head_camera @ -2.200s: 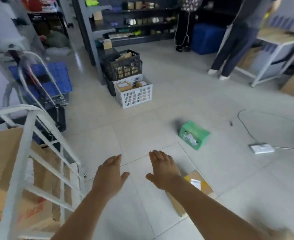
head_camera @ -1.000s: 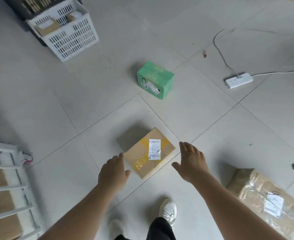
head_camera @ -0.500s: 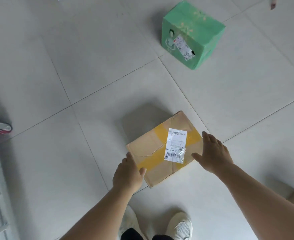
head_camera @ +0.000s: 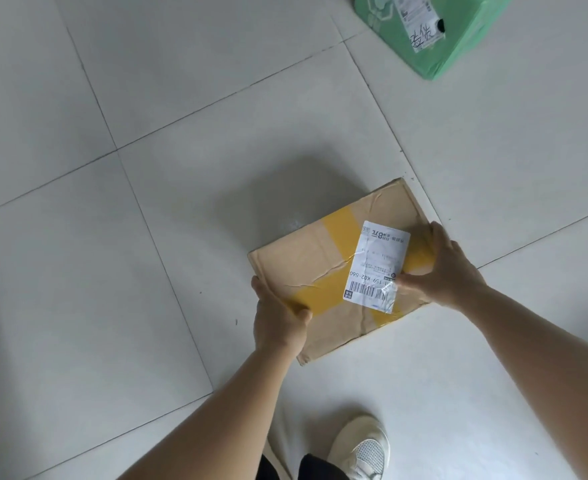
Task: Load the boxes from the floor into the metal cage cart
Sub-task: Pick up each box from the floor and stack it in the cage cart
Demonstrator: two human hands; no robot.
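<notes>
Both my hands grip one creased cardboard box, yellow-taped, white shipping label on top. Left hand curls round its near-left edge; right hand clasps the right edge.

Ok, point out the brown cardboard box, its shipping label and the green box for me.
brown cardboard box (head_camera: pixel 306 268): head view, bare cardboard on its top face.
shipping label (head_camera: pixel 377 266): head view, middle of the white sticker.
green box (head_camera: pixel 465 32): head view, its green side right of the label.
</notes>
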